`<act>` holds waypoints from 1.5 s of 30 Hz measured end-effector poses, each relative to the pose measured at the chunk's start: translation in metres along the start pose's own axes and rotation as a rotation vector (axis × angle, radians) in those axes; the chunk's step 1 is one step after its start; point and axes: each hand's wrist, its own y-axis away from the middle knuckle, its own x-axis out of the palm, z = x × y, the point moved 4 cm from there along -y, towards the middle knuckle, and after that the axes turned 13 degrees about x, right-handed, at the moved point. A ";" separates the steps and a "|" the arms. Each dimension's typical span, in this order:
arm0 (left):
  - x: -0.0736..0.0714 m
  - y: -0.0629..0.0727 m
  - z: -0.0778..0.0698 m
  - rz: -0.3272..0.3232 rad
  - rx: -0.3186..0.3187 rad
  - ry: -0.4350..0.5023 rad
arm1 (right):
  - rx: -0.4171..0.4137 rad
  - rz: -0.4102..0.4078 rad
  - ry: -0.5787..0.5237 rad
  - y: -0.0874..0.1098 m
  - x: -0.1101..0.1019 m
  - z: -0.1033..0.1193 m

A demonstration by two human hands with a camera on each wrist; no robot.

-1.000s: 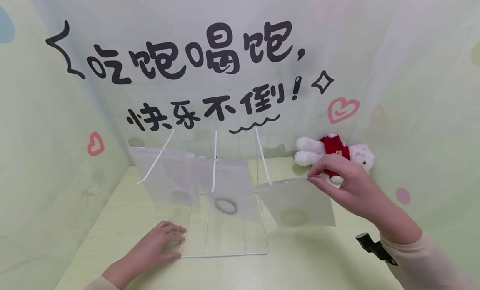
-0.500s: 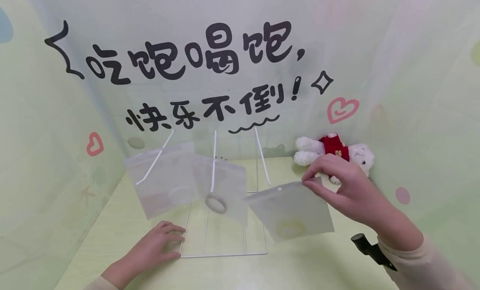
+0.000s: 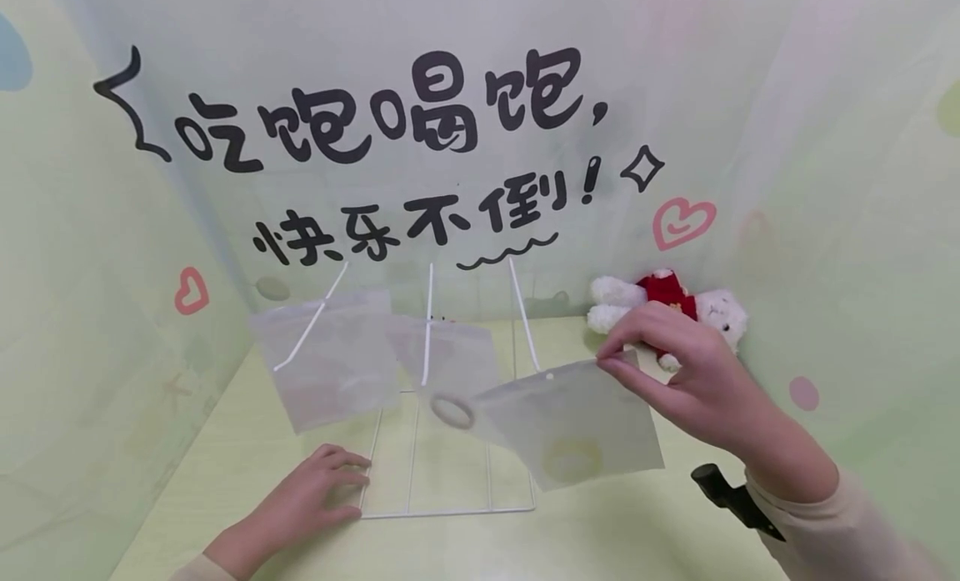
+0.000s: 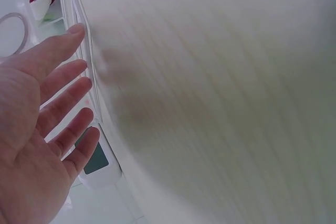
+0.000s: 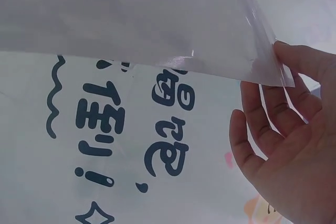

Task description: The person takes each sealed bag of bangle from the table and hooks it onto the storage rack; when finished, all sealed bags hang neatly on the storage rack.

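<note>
My right hand [image 3: 690, 360] pinches the top right corner of a translucent zip bag [image 3: 600, 410] between thumb and index finger. A small round hole shows near the bag's top edge, close beside the tip of the right prong of a white wire display rack [image 3: 450, 512]. A yellow ring [image 3: 572, 458] shows through the bag. Two more translucent bags hang at the left prong [image 3: 311, 318] and middle prong [image 3: 428, 327]; the middle one holds a greyish ring [image 3: 452, 411]. My left hand [image 3: 300, 498] touches the left side of the rack's base with relaxed fingers.
Behind the rack, a white plush toy [image 3: 712, 310] in red lies on the pale wooden table [image 3: 600, 531]. A printed curtain [image 3: 450, 22] encloses the back and sides. In the left wrist view, a white device with a dark screen [image 4: 97, 160] shows below the fingers.
My right hand has moved slightly left with its bag, bringing the hole closer to the right prong's tip. The hanging bags have swung. My left hand has stayed at the base.
</note>
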 end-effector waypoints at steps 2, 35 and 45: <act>0.000 0.000 0.000 -0.003 0.004 -0.004 | -0.003 0.001 -0.003 -0.002 0.001 0.001; 0.002 0.000 0.002 -0.015 0.007 -0.003 | 0.110 -0.035 -0.019 -0.014 0.020 -0.037; 0.003 0.002 0.002 -0.015 0.013 -0.032 | 0.135 -0.084 -0.018 -0.020 0.029 -0.055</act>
